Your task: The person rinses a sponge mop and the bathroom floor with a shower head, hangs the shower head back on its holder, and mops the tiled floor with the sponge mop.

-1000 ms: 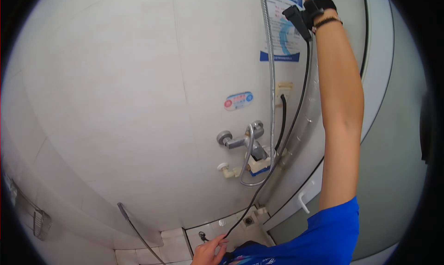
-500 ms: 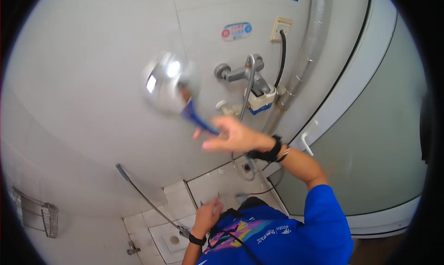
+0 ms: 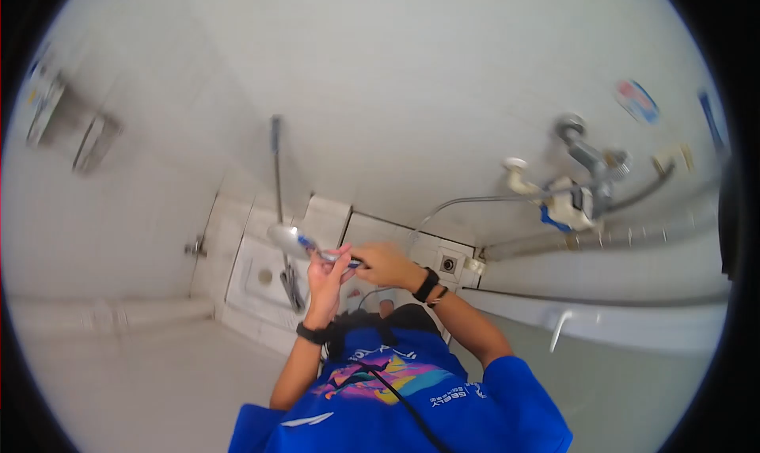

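Observation:
A round, shiny chrome shower head (image 3: 286, 240) is tilted in front of my body, its handle running back between my hands. My left hand (image 3: 323, 277) has its fingers closed on the handle just behind the head. Wrapped round the lower end of the handle is my right hand (image 3: 388, 265), close beside the left. A metal hose (image 3: 467, 201) arches from the wall mixer tap (image 3: 587, 159) down towards the floor near my right hand. My fingers hide most of the handle.
A squat toilet pan (image 3: 245, 283) and a long-handled stick (image 3: 277, 172) lie to the left, near a small wall tap (image 3: 195, 247). A floor drain (image 3: 449, 265) is at right. A white door handle (image 3: 559, 330) and a wire rack (image 3: 96, 143) flank the space.
My right hand has brought the shower head down from in front of the wall to my waist. My left hand has come up and closed on its handle. The view has turned left.

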{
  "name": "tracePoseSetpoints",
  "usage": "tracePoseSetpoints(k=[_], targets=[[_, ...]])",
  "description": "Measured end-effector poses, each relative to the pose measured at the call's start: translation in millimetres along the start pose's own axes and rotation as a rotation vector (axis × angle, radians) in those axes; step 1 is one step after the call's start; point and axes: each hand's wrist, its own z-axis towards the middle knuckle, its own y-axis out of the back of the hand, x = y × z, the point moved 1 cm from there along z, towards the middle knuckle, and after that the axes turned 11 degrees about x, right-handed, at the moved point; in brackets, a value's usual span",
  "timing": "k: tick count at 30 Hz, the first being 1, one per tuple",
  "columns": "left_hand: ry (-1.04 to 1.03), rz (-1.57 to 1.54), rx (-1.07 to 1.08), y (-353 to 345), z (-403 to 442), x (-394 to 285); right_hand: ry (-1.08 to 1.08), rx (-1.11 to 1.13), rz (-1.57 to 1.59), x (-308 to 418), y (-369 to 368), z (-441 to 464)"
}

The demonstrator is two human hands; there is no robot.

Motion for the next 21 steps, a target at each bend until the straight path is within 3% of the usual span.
tracePoseSetpoints(k=[2, 5, 6, 7, 8, 10, 14, 16, 18, 20, 21], targets=[[-0.022, -0.114, -0.096, 9, 4, 16, 0.183, -0.213, -0.011, -19, 5, -14], [-0.121, -0.249, -0.254, 53, 19, 41, -0.245, -0.614, 0.364, -68, 17, -82], [-0.154, -0.264, -0.288, 75, 20, 53, -0.401, -0.894, 0.270, -74, 32, -113], [-0.185, -0.279, -0.318, 99, 20, 66, -0.512, -1.123, 0.371, -90, 42, -148], [-0.214, -0.294, -0.378, 123, 20, 77, -0.522, -1.332, 0.365, -111, 53, -185], [-0.246, -0.416, -0.478, 149, 19, 109, -0.700, -1.564, 0.331, -122, 101, -248], [-0.365, -0.507, -0.643, 227, 15, 182, -0.557, -1.617, 0.595, -145, 155, -301], [-0.352, -0.546, -0.701, 277, 18, 219, -0.403, -1.302, 0.696, -152, 178, -300], [-0.344, -0.548, -0.832, 313, 18, 249, -0.464, -1.190, 0.656, -164, 193, -303], [-0.336, -0.581, -0.865, 334, 19, 262, -0.815, -1.340, 0.664, -208, 215, -336], [-0.321, -0.630, -0.882, 345, 18, 272, -0.804, -1.029, 0.260, -232, 218, -363]])
